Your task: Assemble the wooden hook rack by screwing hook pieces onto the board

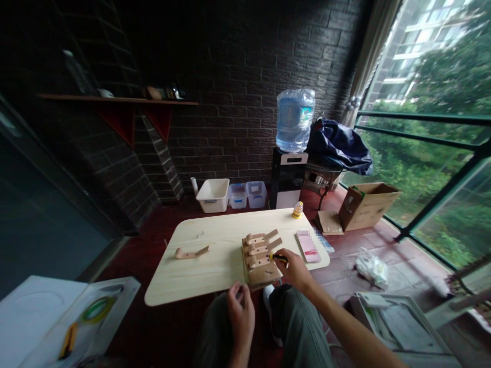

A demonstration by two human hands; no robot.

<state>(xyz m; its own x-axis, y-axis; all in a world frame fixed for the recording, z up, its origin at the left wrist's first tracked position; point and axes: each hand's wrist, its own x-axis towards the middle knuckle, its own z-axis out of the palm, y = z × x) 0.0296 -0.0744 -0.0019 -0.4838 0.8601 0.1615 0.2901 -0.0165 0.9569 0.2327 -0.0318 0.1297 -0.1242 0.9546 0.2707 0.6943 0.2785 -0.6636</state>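
Note:
My right hand [292, 267] is closed around the handle of a yellow-and-black screwdriver [281, 257]. Its tip points left, at the nearest of several wooden hooks [259, 261] lying in a row on a wooden board [264, 276]. Dark spots, perhaps screw holes, show on the hooks. Small screw-like pieces lie on the board's near part. Just off the table's front edge, left of the board, my left hand [241, 309] has its fingers curled together; anything between them is too small to make out. A separate wooden hook [192, 253] rests on the table's left half.
The pale table [215, 276] also bears small metal bits [200, 235], a yellow-capped bottle [297, 209] and a pink sheet [307, 246]. An open case [95, 312] sits at lower left, a grey bin [402, 327] at lower right. Behind stand tubs [213, 195] and a water dispenser [289, 176].

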